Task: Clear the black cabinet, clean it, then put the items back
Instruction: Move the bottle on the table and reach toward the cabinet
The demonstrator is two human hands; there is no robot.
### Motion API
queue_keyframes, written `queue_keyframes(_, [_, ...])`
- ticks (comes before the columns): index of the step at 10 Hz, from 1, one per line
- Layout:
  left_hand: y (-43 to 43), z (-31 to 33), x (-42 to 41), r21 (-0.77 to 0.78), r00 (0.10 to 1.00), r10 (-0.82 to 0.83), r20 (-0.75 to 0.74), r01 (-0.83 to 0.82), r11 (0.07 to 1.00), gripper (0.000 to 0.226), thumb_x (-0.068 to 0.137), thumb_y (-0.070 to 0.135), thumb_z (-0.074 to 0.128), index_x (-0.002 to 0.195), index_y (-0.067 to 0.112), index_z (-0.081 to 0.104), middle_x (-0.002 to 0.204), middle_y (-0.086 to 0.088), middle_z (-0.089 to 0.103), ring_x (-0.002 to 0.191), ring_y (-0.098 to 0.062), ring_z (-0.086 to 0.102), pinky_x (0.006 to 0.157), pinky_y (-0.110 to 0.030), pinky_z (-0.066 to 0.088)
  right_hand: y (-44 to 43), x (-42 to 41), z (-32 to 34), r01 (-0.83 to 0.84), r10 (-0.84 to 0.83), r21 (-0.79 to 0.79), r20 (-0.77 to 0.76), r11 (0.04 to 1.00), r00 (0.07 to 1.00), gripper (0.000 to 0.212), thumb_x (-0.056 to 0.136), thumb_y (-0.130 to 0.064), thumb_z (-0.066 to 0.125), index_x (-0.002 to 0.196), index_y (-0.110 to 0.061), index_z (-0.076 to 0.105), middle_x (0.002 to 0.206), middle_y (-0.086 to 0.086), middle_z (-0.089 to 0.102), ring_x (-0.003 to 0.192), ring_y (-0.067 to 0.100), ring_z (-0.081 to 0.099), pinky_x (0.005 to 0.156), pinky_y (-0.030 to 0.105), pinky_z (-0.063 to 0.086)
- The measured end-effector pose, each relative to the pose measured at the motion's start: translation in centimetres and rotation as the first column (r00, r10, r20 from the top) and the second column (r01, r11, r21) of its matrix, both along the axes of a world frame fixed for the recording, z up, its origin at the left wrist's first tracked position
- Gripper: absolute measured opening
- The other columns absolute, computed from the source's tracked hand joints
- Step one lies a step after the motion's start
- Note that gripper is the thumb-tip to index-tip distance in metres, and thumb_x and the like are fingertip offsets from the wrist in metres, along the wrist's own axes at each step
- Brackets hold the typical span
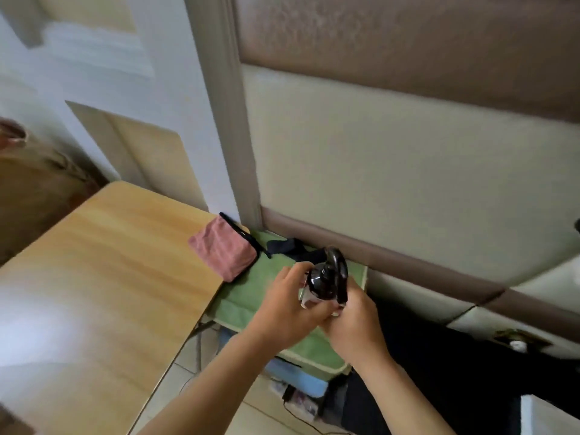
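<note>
Forearms rise from the bottom edge of the frame and meet just right of centre. The left hand (288,304) curls its fingers round the side of a dark glossy bottle (320,282). The right hand (354,324) grasps the same bottle from the other side, low down, with its fingers closed against the bottle's base. A black loop handle (340,271) arches up over the top of the bottle. A pale label shows at the bottle's lower left, but its print is too blurred to read.

The bottle is held above a green fabric-topped box (248,293), and I cannot tell whether it touches the fabric. Under the box, blue items (292,375) and cables (201,350) lie on the pale tiled floor. To the lower right spreads a black mass that appears to be the black cabinet (423,356); its edges are hard to make out.

Left of the box, a wooden table (110,262) fills the lower left of the frame. A folded pink cloth (224,246) with dark trim sits on its far corner and hangs over toward the green fabric. Just beyond the hands, a crumpled dark item (288,246) lies at the back of the green top. Behind everything stands a padded wall (408,183) in cream and brown panels, filling the upper right.
</note>
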State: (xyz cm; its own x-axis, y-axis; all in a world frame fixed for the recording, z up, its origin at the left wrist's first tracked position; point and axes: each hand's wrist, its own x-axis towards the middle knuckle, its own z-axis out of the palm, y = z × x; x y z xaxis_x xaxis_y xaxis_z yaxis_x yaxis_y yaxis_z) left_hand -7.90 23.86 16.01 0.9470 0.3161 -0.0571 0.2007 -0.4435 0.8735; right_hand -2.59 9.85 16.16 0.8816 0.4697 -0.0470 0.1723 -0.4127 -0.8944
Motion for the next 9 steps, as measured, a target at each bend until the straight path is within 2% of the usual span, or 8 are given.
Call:
queue_keyframes(1, [7.4, 0.4, -2.8, -0.026, 0.996, 0.084, 0.017, -0.083, 0.996, 0.060, 0.068, 0.058, 0.075, 0.120, 0.042, 0.052, 0.114, 0.013, 0.061, 0.112, -0.007, 0.059, 0.087, -0.041, 0.057, 8.0, -2.0, 0.0, -0.046, 0.046, 0.002, 0.017, 0.999, 0.999, 0.037, 0.078, -0.022, 0.086, 0.106, -0.035, 0.066, 0.091, -0.016, 0.072, 0.086, -0.007, 0.066, 0.070, 0.007, 0.047])
queue_keyframes(2, [14.1, 0.4, -5.8, -0.065, 0.987, 0.161, 0.004, -0.161, 0.985, 0.057, 0.065, 0.054, 0.075, 0.115, 0.036, 0.055, 0.106, 0.015, 0.069, 0.105, 0.000, 0.063, 0.084, -0.039, 0.059, 15.7, -4.1, -0.8, -0.084, 0.084, 0.025, -0.001, 0.996, 0.996, 0.034, 0.078, -0.029, 0.084, 0.106, -0.034, 0.065, 0.092, -0.015, 0.072, 0.086, -0.007, 0.065, 0.071, 0.009, 0.048])
queue_keyframes(3, [19.4, 0.7, -8.4, -0.094, 0.979, 0.194, -0.060, -0.200, 0.975, 0.063, 0.062, 0.055, 0.074, 0.118, 0.036, 0.053, 0.109, 0.014, 0.070, 0.109, -0.001, 0.063, 0.089, -0.041, 0.058, 21.6, -6.3, -1.2, -0.116, 0.117, 0.040, -0.044, 0.992, 0.992, 0.036, 0.076, -0.046, 0.076, 0.108, -0.034, 0.066, 0.093, -0.014, 0.072, 0.087, -0.006, 0.066, 0.073, 0.015, 0.053])
queue_keyframes(4, [23.4, 0.7, -9.6, -0.067, 0.973, 0.199, -0.120, -0.208, 0.976, 0.061, 0.063, 0.050, 0.079, 0.116, 0.047, 0.048, 0.109, 0.018, 0.069, 0.109, 0.005, 0.060, 0.092, -0.039, 0.056, 25.4, -7.6, -1.4, -0.131, 0.134, 0.051, -0.048, 0.990, 0.990, 0.033, 0.083, -0.036, 0.079, 0.112, -0.027, 0.068, 0.094, -0.011, 0.071, 0.085, -0.010, 0.064, 0.069, 0.010, 0.049])
queue_keyframes(6, [28.0, -0.5, -7.4, -0.084, 0.956, 0.240, -0.167, -0.256, 0.963, 0.050, 0.073, 0.033, 0.087, 0.111, 0.045, 0.055, 0.100, 0.024, 0.070, 0.102, 0.019, 0.056, 0.084, -0.021, 0.051, 30.7, -5.2, -2.7, -0.148, 0.151, 0.033, -0.113, 0.988, 0.982, 0.034, 0.087, -0.041, 0.076, 0.117, -0.032, 0.064, 0.102, -0.014, 0.069, 0.090, -0.007, 0.064, 0.075, 0.015, 0.053])
queue_keyframes(7, [30.9, -2.2, -5.1, -0.127, 0.945, 0.267, -0.191, -0.293, 0.948, 0.053, 0.074, 0.032, 0.086, 0.118, 0.034, 0.057, 0.103, 0.018, 0.071, 0.108, 0.001, 0.063, 0.091, -0.032, 0.054, 33.6, -2.8, -4.4, -0.192, 0.197, 0.042, -0.179, 0.980, 0.964, 0.030, 0.089, -0.033, 0.075, 0.116, -0.035, 0.063, 0.105, -0.016, 0.066, 0.093, -0.008, 0.062, 0.079, 0.015, 0.054])
queue_keyframes(8, [34.0, -3.9, -2.9, -0.114, 0.927, 0.310, -0.210, -0.338, 0.934, 0.052, 0.067, 0.040, 0.084, 0.112, 0.033, 0.058, 0.101, 0.014, 0.072, 0.105, -0.006, 0.066, 0.091, -0.047, 0.056, 37.2, -0.1, -6.5, -0.242, 0.240, 0.014, -0.203, 0.970, 0.949, 0.035, 0.089, -0.027, 0.072, 0.120, -0.036, 0.061, 0.111, -0.013, 0.065, 0.101, 0.002, 0.062, 0.086, 0.033, 0.058])
queue_keyframes(9, [37.0, -6.2, -0.3, -0.112, 0.922, 0.323, -0.214, -0.352, 0.929, 0.061, 0.061, 0.049, 0.082, 0.115, 0.031, 0.061, 0.105, 0.013, 0.072, 0.106, -0.009, 0.067, 0.092, -0.047, 0.056, 40.0, 1.8, -9.3, -0.229, 0.220, -0.038, -0.161, 0.973, 0.962, 0.039, 0.086, -0.019, 0.072, 0.123, -0.025, 0.060, 0.111, -0.006, 0.066, 0.101, 0.011, 0.064, 0.088, 0.034, 0.056])
